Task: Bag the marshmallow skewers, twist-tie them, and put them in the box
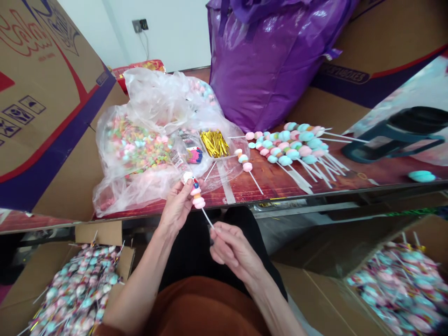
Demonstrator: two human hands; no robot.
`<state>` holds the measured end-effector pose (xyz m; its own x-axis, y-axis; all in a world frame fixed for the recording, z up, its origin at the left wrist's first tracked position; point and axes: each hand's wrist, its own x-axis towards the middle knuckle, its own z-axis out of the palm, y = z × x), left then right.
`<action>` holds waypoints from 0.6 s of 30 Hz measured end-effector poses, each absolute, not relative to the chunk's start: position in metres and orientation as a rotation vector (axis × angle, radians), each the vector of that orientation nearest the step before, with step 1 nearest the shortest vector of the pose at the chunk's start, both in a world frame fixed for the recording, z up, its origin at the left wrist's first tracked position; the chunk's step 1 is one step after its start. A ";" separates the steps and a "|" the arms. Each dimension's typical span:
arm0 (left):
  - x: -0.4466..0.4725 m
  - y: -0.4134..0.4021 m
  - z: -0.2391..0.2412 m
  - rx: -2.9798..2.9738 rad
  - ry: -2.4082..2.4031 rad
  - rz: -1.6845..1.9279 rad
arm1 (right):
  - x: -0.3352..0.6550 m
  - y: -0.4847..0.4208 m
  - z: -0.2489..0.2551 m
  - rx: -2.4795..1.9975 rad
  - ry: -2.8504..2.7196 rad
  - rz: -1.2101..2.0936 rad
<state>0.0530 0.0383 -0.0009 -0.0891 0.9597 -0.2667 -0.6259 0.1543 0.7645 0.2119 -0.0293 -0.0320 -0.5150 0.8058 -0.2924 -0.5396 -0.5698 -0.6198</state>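
Observation:
My left hand [178, 205] is closed around the top of a candy skewer [197, 195], a white stick threaded with pink, orange and white marshmallow pieces. My right hand [233, 249] pinches the lower end of the same stick, fingers curled. Both hands hover just in front of the table edge [315, 193], over my lap. A second loaded skewer [245, 161] lies on the table beside a pack of gold twist ties [214, 142].
A clear plastic bag of loose candy [140, 144] sits left on the table. A pile of finished skewers [294, 144] lies right, near a purple bag [269, 60] and a black tape dispenser [395, 133]. Cardboard boxes of wrapped skewers [77, 289] [402, 280] stand at both sides.

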 end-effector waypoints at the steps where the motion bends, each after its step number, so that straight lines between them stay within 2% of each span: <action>1: 0.054 0.038 0.000 0.470 0.921 1.392 | 0.209 -0.030 -0.032 -0.720 -0.608 2.117; 4: 0.055 0.039 0.002 0.482 0.944 1.388 | 0.206 -0.032 -0.033 -0.833 -0.746 1.926; 8: 0.058 0.040 0.002 0.476 1.011 1.389 | 0.209 -0.030 -0.036 -1.107 -1.198 1.506; 13: 0.066 0.033 0.003 0.447 1.081 1.294 | 0.210 -0.030 -0.045 -1.132 -1.551 0.958; 15: 0.068 0.029 0.005 0.473 1.075 1.240 | 0.209 -0.030 -0.046 -1.133 -1.522 0.868; 18: 0.064 0.025 0.010 0.543 1.078 1.190 | 0.208 -0.029 -0.042 -1.130 -1.404 1.013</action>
<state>0.0643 0.0246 0.0103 -0.0081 0.9256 -0.3785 -0.4677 0.3310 0.8196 0.2084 -0.0288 -0.0418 -0.0350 0.9787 0.2021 0.1171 0.2048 -0.9718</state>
